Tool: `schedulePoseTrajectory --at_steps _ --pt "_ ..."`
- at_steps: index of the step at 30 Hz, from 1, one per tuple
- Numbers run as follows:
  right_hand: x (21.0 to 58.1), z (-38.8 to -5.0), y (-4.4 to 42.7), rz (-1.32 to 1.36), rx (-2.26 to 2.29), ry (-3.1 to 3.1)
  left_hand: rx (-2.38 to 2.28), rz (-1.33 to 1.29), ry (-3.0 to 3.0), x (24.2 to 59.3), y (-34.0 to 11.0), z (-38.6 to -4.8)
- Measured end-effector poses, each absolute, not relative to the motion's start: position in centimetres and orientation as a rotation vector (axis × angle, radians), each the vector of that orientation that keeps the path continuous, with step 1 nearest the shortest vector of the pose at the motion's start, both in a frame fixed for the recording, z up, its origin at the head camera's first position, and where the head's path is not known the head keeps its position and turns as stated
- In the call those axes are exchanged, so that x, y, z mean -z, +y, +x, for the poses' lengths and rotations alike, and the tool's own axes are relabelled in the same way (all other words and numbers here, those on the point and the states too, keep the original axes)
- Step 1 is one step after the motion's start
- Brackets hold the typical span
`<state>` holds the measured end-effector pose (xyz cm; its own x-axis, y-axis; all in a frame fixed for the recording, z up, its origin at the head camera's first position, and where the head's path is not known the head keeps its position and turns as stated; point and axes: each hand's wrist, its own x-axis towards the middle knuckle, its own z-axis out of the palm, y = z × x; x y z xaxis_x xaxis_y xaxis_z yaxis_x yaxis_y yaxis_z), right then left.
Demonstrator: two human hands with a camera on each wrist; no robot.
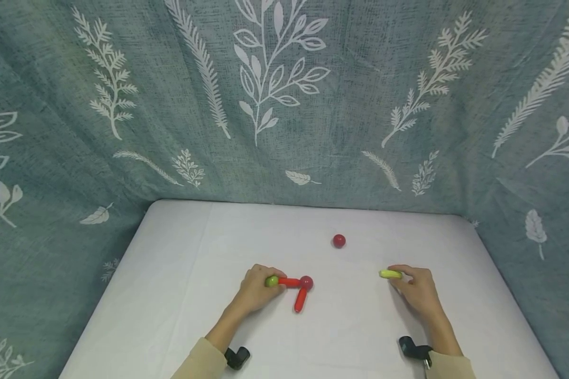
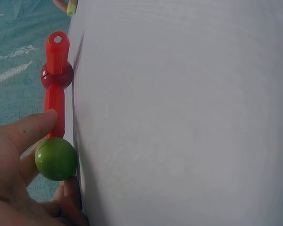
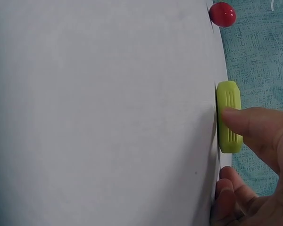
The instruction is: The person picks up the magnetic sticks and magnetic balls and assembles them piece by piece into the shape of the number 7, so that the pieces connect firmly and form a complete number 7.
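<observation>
In the head view my left hand (image 1: 257, 289) pinches a red toy rod (image 1: 290, 282) near a green ball (image 1: 271, 281) at its left end. The rod's other end meets a dark red ball (image 1: 306, 282). From that ball a second red rod (image 1: 301, 300) points toward me; the left wrist view shows a silver disc on its free end. My right hand (image 1: 418, 289) pinches a yellow-green rod (image 1: 390, 274), with the thumb (image 3: 240, 120) lying across its ridged side in the right wrist view. Fingers behind both held rods are partly hidden.
A loose red ball (image 1: 339, 241) lies farther back on the white tabletop (image 1: 246, 231), between the two hands. A green leaf-patterned cloth (image 1: 341, 105) hangs behind the table and at its sides. Black devices (image 1: 413, 349) are worn on both wrists.
</observation>
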<state>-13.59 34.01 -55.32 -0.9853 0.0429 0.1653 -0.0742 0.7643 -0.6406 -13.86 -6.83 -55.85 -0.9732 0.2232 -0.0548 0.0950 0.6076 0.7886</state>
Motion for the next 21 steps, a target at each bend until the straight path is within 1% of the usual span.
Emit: schedulePoseTrajectory --at_steps 4,10,17,21 --pt "55.4 -13.7 34.1 0.027 -0.994 -2.786 -1.311 0.267 2.677 55.8 -6.8 -13.8" --pt "54.8 -13.3 33.4 -0.072 -0.973 -2.820 -1.308 0.263 2.672 55.7 -6.7 -13.9" --pt "52.8 -12.2 31.2 -0.153 -1.148 -2.892 -1.304 0.249 2.673 55.6 -6.7 -13.9" --pt "52.3 -11.5 29.6 -0.199 -1.222 -2.924 -1.306 0.257 2.676 55.4 -6.8 -13.8"
